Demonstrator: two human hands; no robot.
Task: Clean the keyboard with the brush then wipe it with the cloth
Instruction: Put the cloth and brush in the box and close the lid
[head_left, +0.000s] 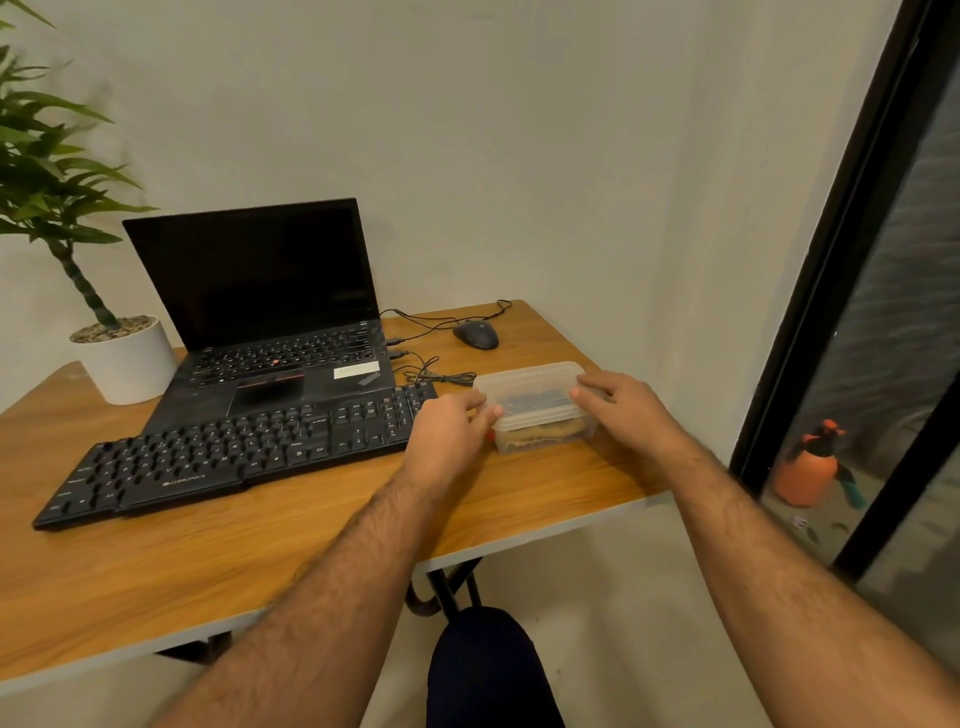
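Note:
A black keyboard (228, 457) lies slanted on the wooden table (208, 561), in front of an open laptop. To its right stands a clear plastic lidded box (535, 382) with a dark item and a yellowish cloth-like item dimly visible inside. My left hand (449, 434) grips the box's left end, fingers on the lid edge. At the box's right end my right hand (623, 410) rests with its fingers on the lid. The lid sits on the box. No brush shows clearly.
The black laptop (270, 322) is open behind the keyboard, screen dark. A potted plant in a white pot (127, 361) stands at the back left. A black mouse (475, 334) with cables lies behind the box. An orange spray bottle (808, 467) stands on the floor beyond a dark door frame.

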